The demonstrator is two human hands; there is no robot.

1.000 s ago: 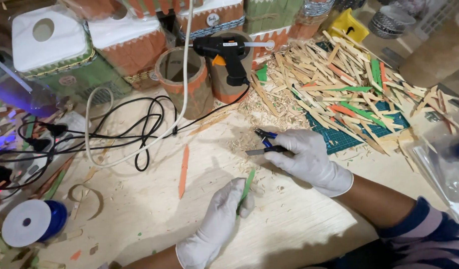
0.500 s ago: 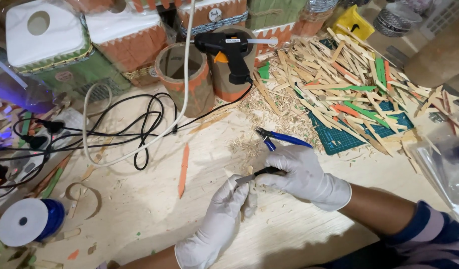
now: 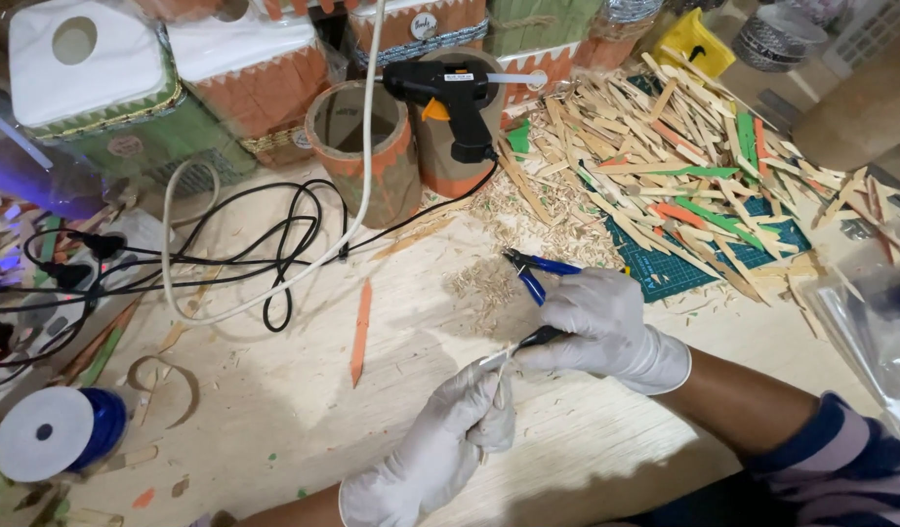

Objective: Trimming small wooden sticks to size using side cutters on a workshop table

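Observation:
Both hands wear white gloves. My right hand [image 3: 606, 322] is closed on a pair of blue-handled cutters [image 3: 533, 278]; the blue handles stick out up and left of the fist, and the dark jaws point left toward my other hand. My left hand [image 3: 450, 429] pinches a thin pale wooden stick [image 3: 496, 385] between fingers and thumb, held up to the cutter jaws. A heap of small wood chips [image 3: 484, 288] lies on the table just above the hands. An orange stick [image 3: 360, 332] lies alone to the left.
A big pile of plain, green and orange craft sticks [image 3: 694, 166] covers a green cutting mat [image 3: 684, 268] at the right. A black glue gun [image 3: 445, 93] rests on cardboard tubes [image 3: 362, 146]. Tangled black and white cables [image 3: 225, 254] lie left. A blue ribbon spool [image 3: 64, 429] sits lower left.
My left hand let go of a green stick and now pinches a pale stick. My right hand turned the cutters so their jaws meet the stick near my left fingers.

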